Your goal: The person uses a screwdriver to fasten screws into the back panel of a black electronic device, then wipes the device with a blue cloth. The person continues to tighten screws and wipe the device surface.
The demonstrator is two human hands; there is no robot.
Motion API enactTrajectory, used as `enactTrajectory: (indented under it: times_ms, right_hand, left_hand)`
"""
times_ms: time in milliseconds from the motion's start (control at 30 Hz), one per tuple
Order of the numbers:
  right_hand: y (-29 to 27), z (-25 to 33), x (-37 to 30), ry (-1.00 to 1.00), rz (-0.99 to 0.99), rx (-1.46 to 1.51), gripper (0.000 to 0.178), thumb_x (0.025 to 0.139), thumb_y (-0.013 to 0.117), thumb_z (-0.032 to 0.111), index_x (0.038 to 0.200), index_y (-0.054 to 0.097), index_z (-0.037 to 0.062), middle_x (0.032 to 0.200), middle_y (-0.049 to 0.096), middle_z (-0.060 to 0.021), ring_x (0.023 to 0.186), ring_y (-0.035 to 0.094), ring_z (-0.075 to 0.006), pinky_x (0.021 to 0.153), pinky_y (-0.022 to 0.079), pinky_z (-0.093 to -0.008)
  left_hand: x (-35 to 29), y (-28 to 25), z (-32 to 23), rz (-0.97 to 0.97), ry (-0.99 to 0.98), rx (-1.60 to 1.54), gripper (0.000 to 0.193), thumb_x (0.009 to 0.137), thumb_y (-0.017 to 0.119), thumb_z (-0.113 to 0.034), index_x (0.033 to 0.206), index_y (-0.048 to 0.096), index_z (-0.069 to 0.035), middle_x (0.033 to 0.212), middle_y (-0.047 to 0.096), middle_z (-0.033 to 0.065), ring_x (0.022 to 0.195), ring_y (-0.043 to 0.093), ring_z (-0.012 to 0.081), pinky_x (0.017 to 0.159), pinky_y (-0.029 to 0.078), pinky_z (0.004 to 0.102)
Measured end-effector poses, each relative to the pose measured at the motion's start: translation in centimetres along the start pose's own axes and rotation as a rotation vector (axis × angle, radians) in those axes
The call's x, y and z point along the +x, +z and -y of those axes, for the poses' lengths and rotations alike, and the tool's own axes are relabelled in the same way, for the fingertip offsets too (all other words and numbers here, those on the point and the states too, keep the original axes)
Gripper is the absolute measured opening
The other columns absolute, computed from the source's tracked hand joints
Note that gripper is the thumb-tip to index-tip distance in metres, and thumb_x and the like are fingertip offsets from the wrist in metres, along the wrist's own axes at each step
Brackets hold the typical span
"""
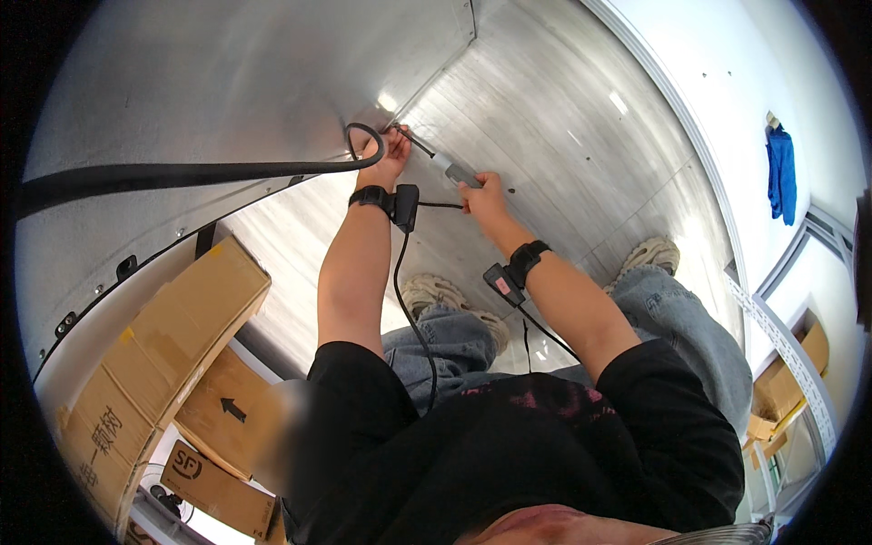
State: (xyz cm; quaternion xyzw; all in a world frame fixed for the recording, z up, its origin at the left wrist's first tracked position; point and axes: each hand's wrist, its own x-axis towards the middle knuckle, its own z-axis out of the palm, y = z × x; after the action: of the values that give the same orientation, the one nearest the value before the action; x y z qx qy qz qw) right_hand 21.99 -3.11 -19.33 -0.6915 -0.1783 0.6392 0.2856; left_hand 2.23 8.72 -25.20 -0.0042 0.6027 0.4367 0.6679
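My right hand [486,197] is wrapped round the grey handle of an electric screwdriver [461,174]. Its long thin dark shaft points up and left toward my left hand [392,154]. The left fingers are pinched together at the tip of that shaft, against the foot of a grey metal panel [263,100]; whatever small thing they hold is hidden. A thick black cable [182,174] runs in front of the panel and loops round beside my left wrist. A thin dark cord [440,205] reaches the underside of my right hand.
Cardboard boxes [163,336] are stacked at the left below the panel. Light wood-look flooring [563,109] spreads ahead and to the right, up to a white wall [718,100]. A blue cloth [780,173] hangs there. Far right, a metal shelf [790,336] holds an open carton [783,386].
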Motion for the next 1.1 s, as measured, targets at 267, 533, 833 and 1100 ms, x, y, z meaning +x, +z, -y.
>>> enactTrajectory:
  times_ms: [267, 533, 833, 1100]
  right_hand:
    - [-0.3, 1.5, -0.5, 0.064, 0.102, 0.046, 0.041, 0.093, 0.056, 0.032, 0.112, 0.046, -0.0027, 0.084, 0.053, -0.0101, 0.06, 0.053, -0.0165, 0.055, 0.049, -0.0324]
    - [-1.2, 3.2, -1.2, 0.121, 0.107, 0.024, 0.037, 0.094, 0.054, 0.03, 0.107, 0.048, -0.0037, 0.086, 0.053, -0.0112, 0.061, 0.052, -0.0164, 0.056, 0.051, -0.0323]
    - [-1.7, 1.6, -0.1, 0.28, 0.17, 0.199, 0.038, 0.093, 0.055, 0.025, 0.109, 0.044, -0.0079, 0.076, 0.052, -0.0108, 0.055, 0.05, -0.0175, 0.052, 0.051, -0.0356]
    - [-1.5, 1.2, 0.4, 0.226, 0.197, 0.153, 0.051, 0.091, 0.059, 0.025, 0.121, 0.034, -0.0072, 0.079, 0.052, -0.0127, 0.058, 0.051, -0.0174, 0.054, 0.05, -0.034]
  left_hand:
    - [3.4, -3.0, 0.1, 0.104, 0.04, -0.174, 0.011, 0.085, 0.052, -0.001, 0.078, 0.056, -0.008, 0.071, 0.062, 0.003, 0.062, 0.058, 0.0148, 0.056, 0.052, 0.0245]
    - [-2.3, 1.9, -0.7, -0.081, -0.004, -0.079, 0.013, 0.087, 0.05, 0.005, 0.095, 0.057, -0.003, 0.091, 0.062, 0.008, 0.075, 0.058, 0.0191, 0.07, 0.053, 0.028]
    - [-1.8, 2.4, -0.8, -0.152, -0.102, 0.055, 0.012, 0.095, 0.048, -0.009, 0.092, 0.059, -0.005, 0.09, 0.068, 0.005, 0.079, 0.062, 0.0149, 0.068, 0.053, 0.0267]
    - [-1.4, 1.5, -0.6, -0.11, -0.026, -0.038, 0.01, 0.089, 0.05, -0.001, 0.098, 0.054, -0.002, 0.095, 0.057, 0.0097, 0.082, 0.058, 0.0198, 0.074, 0.052, 0.0281]
